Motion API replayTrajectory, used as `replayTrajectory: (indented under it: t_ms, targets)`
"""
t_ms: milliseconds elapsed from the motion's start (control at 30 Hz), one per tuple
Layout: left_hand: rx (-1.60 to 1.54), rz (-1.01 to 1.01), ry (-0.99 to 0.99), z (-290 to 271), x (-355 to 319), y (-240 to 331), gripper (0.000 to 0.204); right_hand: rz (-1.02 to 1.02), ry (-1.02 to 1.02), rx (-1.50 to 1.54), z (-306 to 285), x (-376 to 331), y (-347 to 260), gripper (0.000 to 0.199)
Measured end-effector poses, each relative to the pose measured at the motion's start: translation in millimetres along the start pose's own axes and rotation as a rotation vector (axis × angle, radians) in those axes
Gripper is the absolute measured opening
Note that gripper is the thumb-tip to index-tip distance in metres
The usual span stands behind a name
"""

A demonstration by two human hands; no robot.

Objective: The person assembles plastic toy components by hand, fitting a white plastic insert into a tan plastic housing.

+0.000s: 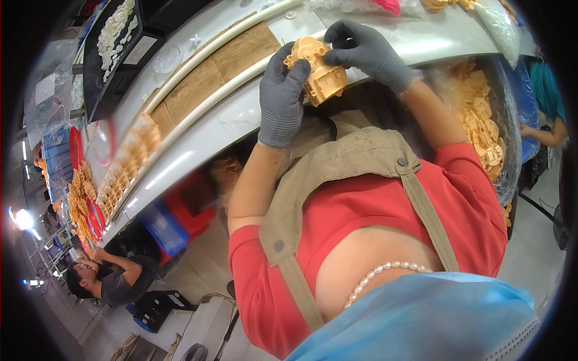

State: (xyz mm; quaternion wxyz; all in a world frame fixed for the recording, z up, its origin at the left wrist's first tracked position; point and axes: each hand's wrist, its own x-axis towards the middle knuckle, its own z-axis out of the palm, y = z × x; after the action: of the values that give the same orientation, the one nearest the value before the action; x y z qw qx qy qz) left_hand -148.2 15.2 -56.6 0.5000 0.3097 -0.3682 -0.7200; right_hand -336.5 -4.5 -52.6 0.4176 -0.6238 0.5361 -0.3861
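Observation:
In front of my chest, above the near edge of the white workbench (223, 129), is a yellow-orange molded plastic housing (325, 77). It has a rounded upper end with a circular boss and a box-shaped lower end. My left hand (283, 93), in a grey glove, grips its left side, with the thumb across its face. My right hand (364, 54), also gloved in grey, is closed at the upper right edge of the housing with thumb and fingers bent in a pinch. Whatever lies between those fingertips is too small or hidden to make out.
White rails (205, 102) border a brown cardboard strip (211, 75) along the bench. A black bin (111, 60) of small white parts stands at left. More orange parts (481, 129) fill a plastic-lined container at right. Co-workers (129, 274) are at both sides.

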Motion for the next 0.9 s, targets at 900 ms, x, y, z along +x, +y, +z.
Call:
replayTrajectory:
  t_ms: [900]
  targets:
    - [0.608,0.387,0.002,16,-14,1,0.047,-0.316,0.302,0.283,38,2,-35,0.039]
